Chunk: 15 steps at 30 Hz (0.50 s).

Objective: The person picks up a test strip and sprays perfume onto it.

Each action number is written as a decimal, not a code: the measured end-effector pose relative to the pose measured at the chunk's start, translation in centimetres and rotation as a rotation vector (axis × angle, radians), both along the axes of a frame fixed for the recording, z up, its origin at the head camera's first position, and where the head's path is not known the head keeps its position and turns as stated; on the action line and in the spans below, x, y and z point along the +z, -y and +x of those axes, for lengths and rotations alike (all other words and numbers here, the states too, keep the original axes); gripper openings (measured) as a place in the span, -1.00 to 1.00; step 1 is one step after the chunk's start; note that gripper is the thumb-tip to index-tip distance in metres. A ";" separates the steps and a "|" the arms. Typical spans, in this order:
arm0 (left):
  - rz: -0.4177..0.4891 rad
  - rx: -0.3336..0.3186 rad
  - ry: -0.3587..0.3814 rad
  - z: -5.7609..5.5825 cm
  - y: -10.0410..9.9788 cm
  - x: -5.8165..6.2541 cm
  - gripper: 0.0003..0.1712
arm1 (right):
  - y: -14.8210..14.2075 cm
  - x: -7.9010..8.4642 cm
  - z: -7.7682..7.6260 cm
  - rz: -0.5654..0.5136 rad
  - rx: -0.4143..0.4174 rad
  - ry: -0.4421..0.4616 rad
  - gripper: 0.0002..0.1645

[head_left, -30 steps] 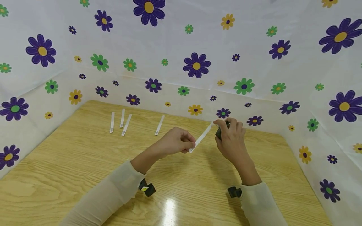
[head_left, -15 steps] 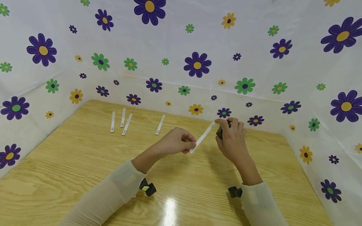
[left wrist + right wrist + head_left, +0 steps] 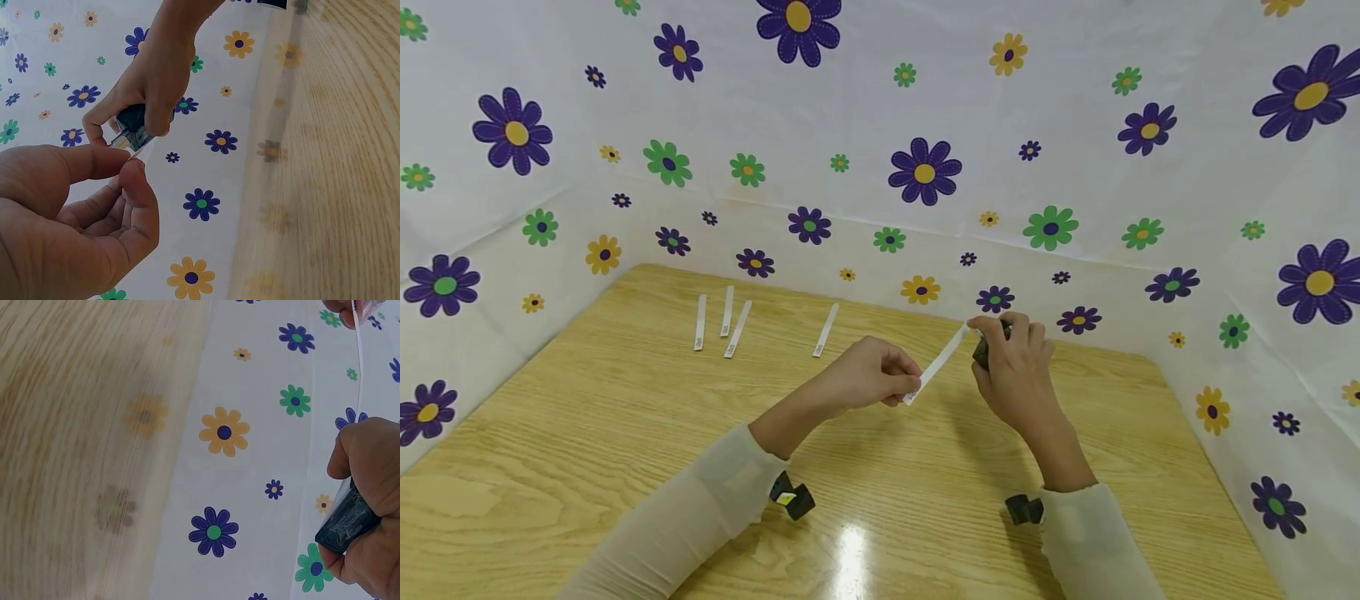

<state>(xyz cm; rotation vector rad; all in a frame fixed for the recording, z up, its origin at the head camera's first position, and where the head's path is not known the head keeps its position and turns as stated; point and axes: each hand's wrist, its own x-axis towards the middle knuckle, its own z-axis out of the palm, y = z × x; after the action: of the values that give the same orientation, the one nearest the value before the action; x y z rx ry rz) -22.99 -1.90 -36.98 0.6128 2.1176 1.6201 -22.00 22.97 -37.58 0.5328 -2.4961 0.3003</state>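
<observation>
My left hand [image 3: 868, 375] pinches the printed end of a white paper test strip [image 3: 938, 364] between thumb and fingertips. The strip slants up and right, its far end reaching the right index fingertip. A small dark perfume bottle [image 3: 131, 117] with a silvery spray neck [image 3: 121, 141] is gripped in my right hand [image 3: 1017, 371], index finger over its top. The right wrist view shows the thin edge of the strip [image 3: 359, 369] above the dark bottle [image 3: 347, 524]. Both hands are raised over the table; the right hand's fingers hide much of the bottle.
Several matching white strips lie on the wooden table [image 3: 625, 433]: a group [image 3: 737, 331] at the back left and a single strip [image 3: 825, 331] nearer the middle. A flower-printed curtain [image 3: 820, 125] encloses the back and sides. Black devices [image 3: 793, 500] sit at the wrists.
</observation>
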 end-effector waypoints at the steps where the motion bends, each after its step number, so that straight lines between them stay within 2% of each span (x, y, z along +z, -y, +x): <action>1: 0.000 0.000 0.002 0.0 0.0 0.0 -0.90 | 0.0 0.0 0.0 0.001 -0.001 0.003 -0.25; 15: -0.012 -0.004 -0.002 0.2 0.0 0.2 -0.90 | -0.1 -0.1 -0.1 0.002 -0.014 0.016 -0.27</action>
<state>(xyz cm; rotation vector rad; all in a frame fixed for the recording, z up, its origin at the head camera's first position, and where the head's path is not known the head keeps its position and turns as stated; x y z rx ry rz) -22.81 -1.94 -36.80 0.6143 2.1250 1.6042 -22.09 23.12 -37.70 0.5155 -2.5148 0.2982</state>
